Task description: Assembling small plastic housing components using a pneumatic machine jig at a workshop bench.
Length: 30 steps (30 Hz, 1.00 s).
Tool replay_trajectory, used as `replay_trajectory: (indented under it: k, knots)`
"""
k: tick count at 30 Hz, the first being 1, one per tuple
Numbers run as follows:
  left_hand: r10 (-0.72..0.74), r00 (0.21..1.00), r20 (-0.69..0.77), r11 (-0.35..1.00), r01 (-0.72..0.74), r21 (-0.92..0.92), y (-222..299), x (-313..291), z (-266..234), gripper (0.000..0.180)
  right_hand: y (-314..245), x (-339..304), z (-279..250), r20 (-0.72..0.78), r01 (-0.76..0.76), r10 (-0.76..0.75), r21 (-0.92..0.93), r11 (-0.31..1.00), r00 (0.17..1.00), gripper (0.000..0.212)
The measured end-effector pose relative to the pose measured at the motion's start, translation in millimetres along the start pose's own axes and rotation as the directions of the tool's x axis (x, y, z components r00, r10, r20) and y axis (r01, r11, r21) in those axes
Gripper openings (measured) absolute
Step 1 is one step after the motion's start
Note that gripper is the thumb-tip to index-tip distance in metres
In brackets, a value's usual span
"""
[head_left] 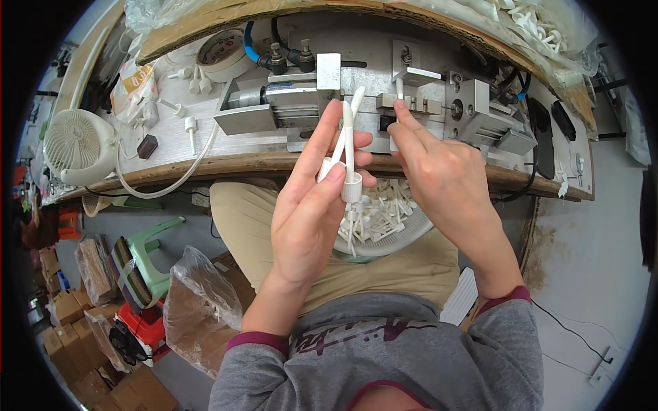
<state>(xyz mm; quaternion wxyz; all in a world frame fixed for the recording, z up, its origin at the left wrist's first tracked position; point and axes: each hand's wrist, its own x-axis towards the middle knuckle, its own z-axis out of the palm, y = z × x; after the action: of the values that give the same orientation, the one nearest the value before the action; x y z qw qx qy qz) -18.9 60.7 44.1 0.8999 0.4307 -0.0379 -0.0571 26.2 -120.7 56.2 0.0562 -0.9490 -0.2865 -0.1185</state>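
1. I see two white pump nozzles [346, 147] held upright at centre frame, their collars low and their long tips pointing to 12 o'clock.
2. My left hand [308, 205] is clamped on them, thumb and fingers pinching the collars.
3. My right hand [439, 175], at 3 o'clock of the nozzles, pinches a small white part [399, 88] over the metal fixture [411, 103] on the bench [205, 164].
4. A basin of white nozzles [384, 219] sits on my lap at 6 o'clock.
5. A small white fan [77, 145] stands at 9 o'clock and a tape roll [223, 53] at 11 o'clock.
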Motion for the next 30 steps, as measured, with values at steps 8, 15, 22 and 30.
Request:
replay_trajectory:
  k: [8,15,22,30]
  knots:
    - [0.123,0.992,-0.015,0.956,-0.115,0.27,-8.9,-1.3,1.6,0.058,10.3,2.3,2.3,-0.127,0.09,-0.078,0.09,0.992,0.989,0.014]
    - [0.167,0.984,-0.056,0.965,-0.151,0.216,-13.6,-0.7,2.4,0.057,-6.0,-7.2,-12.3,-0.349,0.242,-0.074,0.466,0.851,0.934,0.039]
    - [0.074,0.997,-0.007,0.988,-0.072,0.135,-29.1,-3.0,13.2,0.059,-12.0,-21.9,-8.5,-0.296,0.185,0.012,0.625,0.758,0.955,0.033]
    - [0.158,0.987,-0.022,0.94,-0.144,0.308,-11.8,2.3,1.1,0.034,14.6,-16.1,11.6,-0.305,0.09,0.01,0.312,0.946,0.952,0.026]
